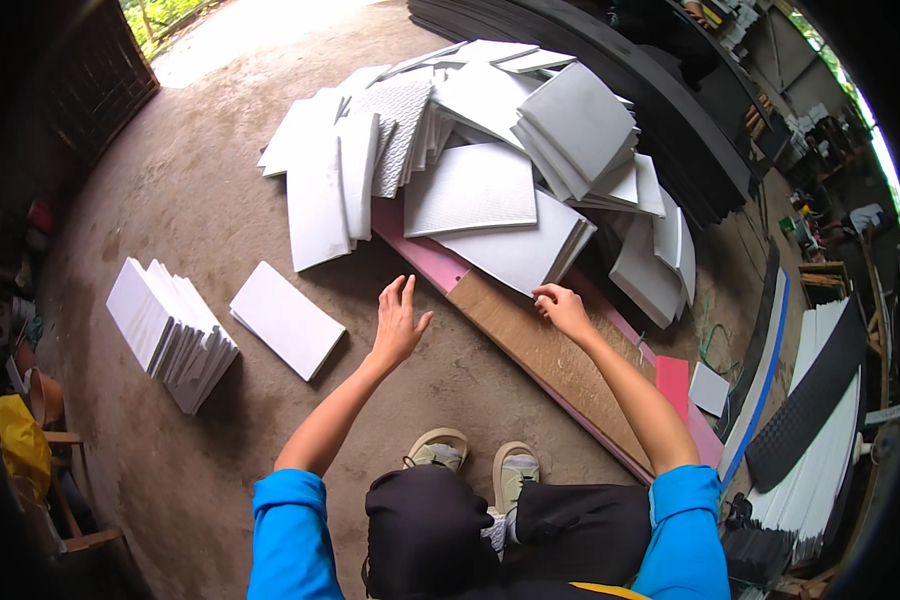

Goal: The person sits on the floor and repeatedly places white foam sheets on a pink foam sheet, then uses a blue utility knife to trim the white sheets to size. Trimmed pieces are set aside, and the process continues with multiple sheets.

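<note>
A heap of white foam sheets (pixel 470 190) lies ahead of me, partly on a long pink-edged wooden board. At the heap's near side, my right hand (pixel 564 311) has its fingers curled together at the lower corner of a white foam sheet (pixel 505 250), pinching its edge. My left hand (pixel 399 325) hovers left of the board with its fingers apart and nothing in them. Left of that hand, a flat white sheet (pixel 288 320) rests on the floor. Farther left stands a stack of white sheets (pixel 175 330), set on edge.
The wooden board (pixel 540 355) runs diagonally from the heap toward my right knee. Long black foam strips (pixel 630 90) are piled behind the heap. At the right lie a pink piece (pixel 672 385), a small white square (pixel 709 389) and a black textured strip (pixel 810 400). A yellow cloth (pixel 20 445) hangs at far left.
</note>
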The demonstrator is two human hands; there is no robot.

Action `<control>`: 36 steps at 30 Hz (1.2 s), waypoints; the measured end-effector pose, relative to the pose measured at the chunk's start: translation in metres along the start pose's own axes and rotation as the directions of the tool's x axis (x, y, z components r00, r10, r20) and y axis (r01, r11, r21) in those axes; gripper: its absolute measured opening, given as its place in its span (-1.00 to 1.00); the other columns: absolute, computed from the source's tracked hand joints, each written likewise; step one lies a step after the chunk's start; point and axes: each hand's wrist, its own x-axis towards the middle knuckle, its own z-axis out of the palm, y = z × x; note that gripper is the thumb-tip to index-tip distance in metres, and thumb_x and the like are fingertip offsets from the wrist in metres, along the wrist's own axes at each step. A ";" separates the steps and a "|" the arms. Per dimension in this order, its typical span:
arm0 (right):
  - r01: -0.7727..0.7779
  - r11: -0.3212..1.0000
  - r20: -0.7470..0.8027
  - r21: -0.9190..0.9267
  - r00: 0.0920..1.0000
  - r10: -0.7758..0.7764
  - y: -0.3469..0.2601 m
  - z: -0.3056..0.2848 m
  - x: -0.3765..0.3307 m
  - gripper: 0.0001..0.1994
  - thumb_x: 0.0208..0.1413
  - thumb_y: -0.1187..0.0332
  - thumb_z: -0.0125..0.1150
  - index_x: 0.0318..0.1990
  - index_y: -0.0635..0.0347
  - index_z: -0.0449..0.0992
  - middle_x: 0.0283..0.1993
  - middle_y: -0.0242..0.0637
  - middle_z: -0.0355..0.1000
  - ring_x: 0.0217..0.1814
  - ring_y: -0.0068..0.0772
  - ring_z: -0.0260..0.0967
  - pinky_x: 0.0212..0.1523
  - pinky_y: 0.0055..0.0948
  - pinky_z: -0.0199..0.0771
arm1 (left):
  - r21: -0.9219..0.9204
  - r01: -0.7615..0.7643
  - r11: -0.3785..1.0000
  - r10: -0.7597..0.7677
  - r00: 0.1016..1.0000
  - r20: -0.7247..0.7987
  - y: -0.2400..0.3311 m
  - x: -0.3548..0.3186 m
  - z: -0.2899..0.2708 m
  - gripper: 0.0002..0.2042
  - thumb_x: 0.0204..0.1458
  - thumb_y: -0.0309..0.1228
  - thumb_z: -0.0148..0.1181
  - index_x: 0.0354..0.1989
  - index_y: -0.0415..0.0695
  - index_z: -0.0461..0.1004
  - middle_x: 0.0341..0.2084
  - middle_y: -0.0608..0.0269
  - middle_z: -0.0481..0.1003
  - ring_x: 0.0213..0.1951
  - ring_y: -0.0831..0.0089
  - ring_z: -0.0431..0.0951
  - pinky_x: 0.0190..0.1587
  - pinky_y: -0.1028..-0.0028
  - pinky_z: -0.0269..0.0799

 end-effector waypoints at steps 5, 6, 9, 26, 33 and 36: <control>-0.123 0.741 -0.115 0.660 0.958 0.262 0.038 -0.020 0.014 -0.58 0.10 0.52 -0.06 0.14 0.39 0.19 0.04 -0.08 0.31 0.04 -0.34 0.32 0.03 -0.49 0.37 | -0.118 -0.210 0.971 0.216 0.975 0.044 0.069 0.067 0.065 -0.11 -0.27 -0.30 0.37 0.25 -0.18 -0.04 0.19 -0.05 -0.01 0.20 -0.03 0.02 0.22 0.11 0.02; -0.111 0.784 -0.161 0.611 0.952 0.261 0.047 -0.009 0.020 -0.55 0.09 0.53 -0.06 0.17 0.40 0.15 0.09 -0.05 0.27 0.09 -0.31 0.29 0.08 -0.47 0.32 | -0.114 -0.244 0.963 0.252 0.965 0.066 0.083 0.076 0.073 -0.09 -0.29 -0.30 0.39 0.26 -0.17 -0.05 0.21 -0.05 -0.04 0.22 -0.03 -0.01 0.22 0.09 0.01; -0.194 0.849 -0.272 0.491 0.892 0.361 0.034 0.026 0.028 -0.44 0.02 0.47 0.02 0.21 0.36 0.06 0.19 0.01 0.12 0.18 -0.17 0.17 0.14 -0.39 0.21 | -0.023 -0.302 0.953 0.301 0.936 0.185 0.094 0.088 0.088 0.03 -0.37 -0.28 0.43 0.30 -0.12 -0.15 0.28 0.01 -0.14 0.30 0.00 -0.14 0.25 0.00 -0.06; -0.025 0.656 -0.293 0.755 0.881 0.371 -0.025 0.029 0.039 -0.70 0.10 0.41 -0.08 0.00 0.28 0.29 -0.08 -0.21 0.27 -0.10 -0.42 0.26 -0.11 -0.44 0.30 | 0.420 -0.645 0.639 0.694 0.718 0.047 0.066 0.130 0.034 -0.52 -0.06 -0.48 0.05 0.12 -0.18 0.23 0.09 0.14 0.31 0.08 0.13 0.35 0.12 0.32 0.30; 0.019 0.800 -0.283 0.600 0.940 0.189 -0.023 -0.049 -0.004 -0.71 0.18 0.27 -0.06 -0.01 0.21 0.31 -0.12 -0.35 0.32 -0.14 -0.52 0.26 -0.11 -0.47 0.28 | -0.013 -0.588 0.809 0.569 0.787 -0.240 0.125 0.135 -0.076 -0.54 -0.11 -0.61 0.08 0.05 -0.12 0.28 -0.12 0.13 0.46 -0.15 0.23 0.53 -0.16 0.36 0.50; -0.006 0.835 -0.268 0.550 0.946 0.183 -0.038 -0.076 -0.052 -0.66 0.18 0.21 -0.05 0.03 0.20 0.30 -0.04 -0.32 0.29 -0.09 -0.47 0.25 -0.05 -0.45 0.27 | -0.199 -0.416 0.887 0.315 0.862 -0.397 0.147 0.130 -0.115 -0.77 -0.01 -0.60 -0.02 -0.13 -0.19 0.30 -0.62 0.04 0.40 -0.58 0.22 0.46 -0.47 0.35 0.37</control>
